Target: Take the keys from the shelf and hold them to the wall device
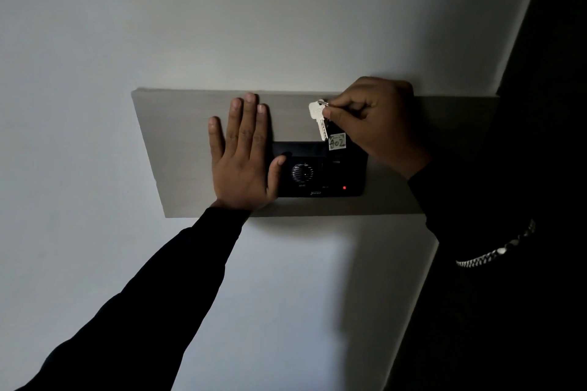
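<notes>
Dim room, pale wall (95, 41) | grey panel (178, 143) carries black device (320, 174) | left hand (244, 155) flat, fingers spread | right hand (374, 124) pinches keys (319, 119), dangling at device's top edge.

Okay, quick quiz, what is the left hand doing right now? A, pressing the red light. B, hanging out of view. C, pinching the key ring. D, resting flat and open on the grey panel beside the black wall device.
D: the left hand lies flat with fingers spread on the grey panel, its thumb at the black wall device, while the right hand pinches the keys.
</notes>
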